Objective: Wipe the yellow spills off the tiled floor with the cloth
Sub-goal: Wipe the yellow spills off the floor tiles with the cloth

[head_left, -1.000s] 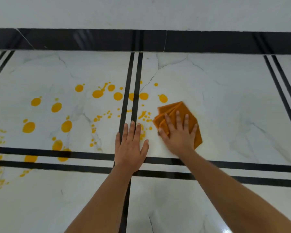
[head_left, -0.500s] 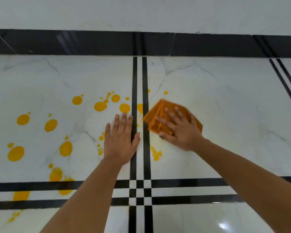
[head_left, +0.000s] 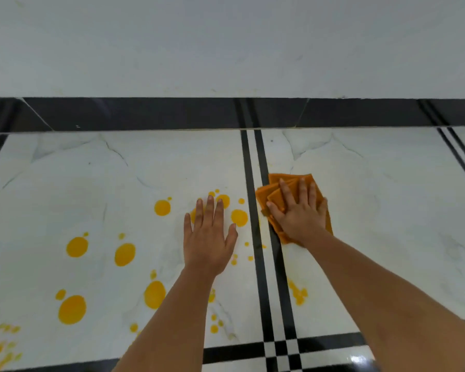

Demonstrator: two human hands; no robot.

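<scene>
- The right hand (head_left: 300, 216) lies flat with fingers spread on the folded orange cloth (head_left: 293, 186), pressing it to the floor (head_left: 387, 210) just right of the double black stripe (head_left: 255, 162) that runs away from the person.
- The cloth's left edge touches the stripe's right line; its long axis runs roughly along the stripe, toward the black skirting (head_left: 145, 114) at the floor's far edge.
- The spills (head_left: 238, 217) lie mostly to the left of the cloth, across the stripe: the nearest round drops sit just beyond the stripe, and larger ones spread well off toward the floor's near left corner.
- A smaller smear (head_left: 297, 292) lies on the cloth's own side, nearer the person and close to the stripe.
- The left hand (head_left: 208, 237) is flat and spread on the floor among the drops, holding nothing; it looks like a brace. It is nearer the spills, but the right hand has the cloth, so the coming sweep probably goes leftward over the stripe.
- Against half a second ago, the cloth has moved from the stripe's right edge slightly farther away, the fingers now point straight ahead, not leftward, and the two small drops above it are gone.
</scene>
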